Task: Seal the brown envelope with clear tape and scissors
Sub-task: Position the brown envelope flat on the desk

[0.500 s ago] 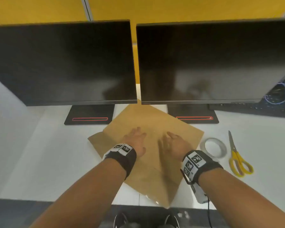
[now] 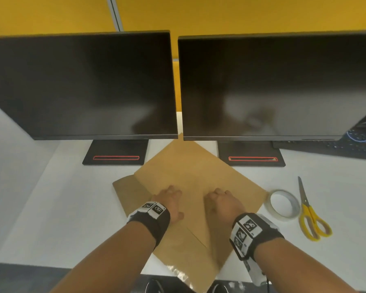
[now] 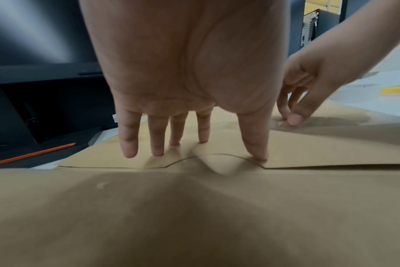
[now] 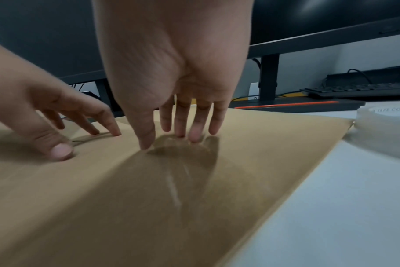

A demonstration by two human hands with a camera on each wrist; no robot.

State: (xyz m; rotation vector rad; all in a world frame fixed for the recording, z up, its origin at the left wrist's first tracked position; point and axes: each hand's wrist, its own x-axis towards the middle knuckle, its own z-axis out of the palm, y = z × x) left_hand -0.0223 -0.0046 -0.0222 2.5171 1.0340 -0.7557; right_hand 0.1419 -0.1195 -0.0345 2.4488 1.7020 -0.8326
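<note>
A large brown envelope point(image 2: 190, 172) lies diagonally on the white desk, its near corner hanging over the front edge. My left hand point(image 2: 169, 201) presses on it with straight, spread fingers point(image 3: 156, 137) near the flap's edge. My right hand point(image 2: 222, 203) rests beside it, its fingertips point(image 4: 195, 134) touching the paper over a faint glossy strip of clear tape point(image 4: 175, 187). Neither hand holds anything. The roll of clear tape point(image 2: 284, 205) lies just right of the envelope, and the yellow-handled scissors point(image 2: 310, 214) lie shut right of the roll.
Two dark monitors point(image 2: 80, 85) point(image 2: 268, 85) stand behind the envelope, whose far corner reaches between their bases point(image 2: 115, 153). A black keyboard point(image 2: 334, 146) sits at the back right. White desk surface point(image 2: 57, 208) extends to the left.
Both hands stay pressed on the envelope; the right hand's fingers have shifted slightly. The envelope, tape roll and scissors have not moved.
</note>
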